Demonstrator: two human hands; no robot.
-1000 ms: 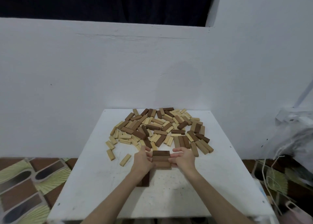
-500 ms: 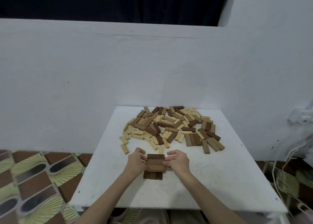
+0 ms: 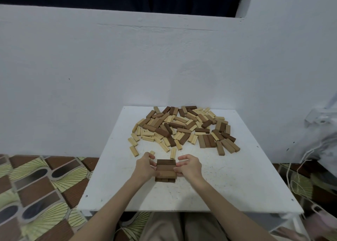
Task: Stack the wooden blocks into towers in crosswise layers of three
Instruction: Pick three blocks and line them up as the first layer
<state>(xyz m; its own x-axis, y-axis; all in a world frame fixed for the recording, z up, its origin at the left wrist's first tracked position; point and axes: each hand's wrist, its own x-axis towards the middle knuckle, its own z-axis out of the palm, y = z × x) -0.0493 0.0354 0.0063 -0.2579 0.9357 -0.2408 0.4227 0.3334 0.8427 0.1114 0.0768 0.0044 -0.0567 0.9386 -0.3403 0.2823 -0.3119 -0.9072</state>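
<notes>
White table [image 3: 237,186], bare near edge, left hand [image 3: 145,166] and right hand [image 3: 189,166] clasping small tower [image 3: 166,170], loose blocks [image 3: 184,129] behind

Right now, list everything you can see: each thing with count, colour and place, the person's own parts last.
tower: one, two crosswise layers, brown, near middle of the table, between the hands.
loose blocks: one heap, too many to count, pale, mid-brown and dark brown, far half of the table.
table: one, white, against the wall.
wall: white, behind the table.
floor mat: brown and yellow-green pattern, left of the table.
cords: white, right of the table.
left hand: one, its grip on the tower's left side.
right hand: one, its grip on the tower's right side.
</notes>
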